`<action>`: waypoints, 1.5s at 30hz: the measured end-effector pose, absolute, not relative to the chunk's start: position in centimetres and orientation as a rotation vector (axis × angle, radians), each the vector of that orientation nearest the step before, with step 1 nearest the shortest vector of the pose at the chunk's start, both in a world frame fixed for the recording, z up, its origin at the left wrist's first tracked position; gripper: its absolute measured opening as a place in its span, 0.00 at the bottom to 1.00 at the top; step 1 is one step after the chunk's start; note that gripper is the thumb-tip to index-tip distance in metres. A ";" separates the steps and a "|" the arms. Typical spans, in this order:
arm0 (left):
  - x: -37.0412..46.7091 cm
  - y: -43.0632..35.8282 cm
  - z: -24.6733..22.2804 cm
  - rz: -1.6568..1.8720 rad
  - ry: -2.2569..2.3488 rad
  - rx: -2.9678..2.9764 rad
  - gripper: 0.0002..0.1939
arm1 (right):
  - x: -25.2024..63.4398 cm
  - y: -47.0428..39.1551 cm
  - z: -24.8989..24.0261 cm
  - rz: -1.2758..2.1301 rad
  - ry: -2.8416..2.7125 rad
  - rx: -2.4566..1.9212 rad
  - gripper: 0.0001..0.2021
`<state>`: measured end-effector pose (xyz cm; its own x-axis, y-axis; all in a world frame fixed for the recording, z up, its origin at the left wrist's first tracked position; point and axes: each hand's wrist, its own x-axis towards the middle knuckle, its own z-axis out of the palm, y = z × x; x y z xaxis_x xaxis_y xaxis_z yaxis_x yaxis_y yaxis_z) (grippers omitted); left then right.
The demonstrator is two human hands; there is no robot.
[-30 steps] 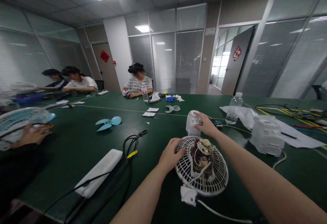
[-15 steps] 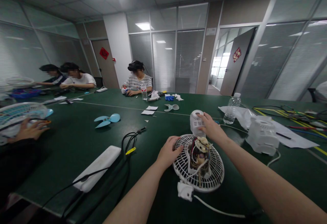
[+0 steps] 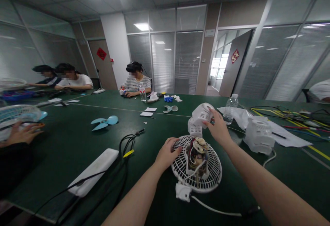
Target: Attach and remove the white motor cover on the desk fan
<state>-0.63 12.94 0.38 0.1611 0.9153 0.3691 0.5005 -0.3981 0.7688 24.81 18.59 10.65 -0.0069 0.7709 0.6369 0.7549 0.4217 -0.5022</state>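
Note:
A white round fan grille (image 3: 215, 174) lies on the green table, with an exposed motor with wires (image 3: 198, 157) at its centre. My left hand (image 3: 167, 153) grips the grille's upper left rim, thumb over the bars. In my right hand (image 3: 218, 126) is a white vented motor cover (image 3: 201, 114), tilted and raised off the table. Just beneath it stands another white vented plastic part (image 3: 194, 129), beyond the grille; whether the two touch, I cannot tell. A white plug-like block (image 3: 183, 192) with a cord sits at the grille's near edge.
To the left are a white power strip (image 3: 94, 172), black cables (image 3: 126, 141) and a blue fan blade (image 3: 105, 122). A water bottle (image 3: 230, 109) and a white fan housing (image 3: 259, 135) stand right. A co-worker's hand (image 3: 22, 135) rests by another grille; other people sit beyond.
My right hand has lifted the motor cover and tilted it, uncovering the vented part below. My left hand keeps its hold on the grille. The view has shifted slightly.

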 end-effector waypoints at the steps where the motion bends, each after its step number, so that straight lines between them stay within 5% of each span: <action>1: -0.6 12.9 0.4 1.156 1.336 1.970 0.20 | 24.7 17.7 11.0 0.017 -1.703 -1.294 0.31; 10: -0.6 12.9 0.4 1.175 1.345 1.959 0.20 | 23.9 4.9 14.4 -0.031 -1.773 -1.222 0.33; 23: -0.4 11.6 1.6 1.162 1.418 2.035 0.22 | 23.9 2.4 9.6 -0.018 -2.117 -1.317 0.37; 28: 0.1 9.6 3.0 1.216 1.207 2.239 0.32 | 25.9 4.7 7.0 0.379 -1.896 -1.123 0.27; 33: 1.4 7.8 3.8 1.011 1.079 2.290 0.52 | 26.8 6.1 3.7 0.781 -1.716 -0.987 0.31; 39: 2.0 7.5 4.2 0.953 1.086 2.241 0.52 | 26.1 5.6 3.5 0.909 -1.817 -0.915 0.44; 45: 1.9 7.7 3.9 0.948 1.135 2.228 0.54 | 25.9 5.5 3.7 0.841 -1.894 -1.005 0.46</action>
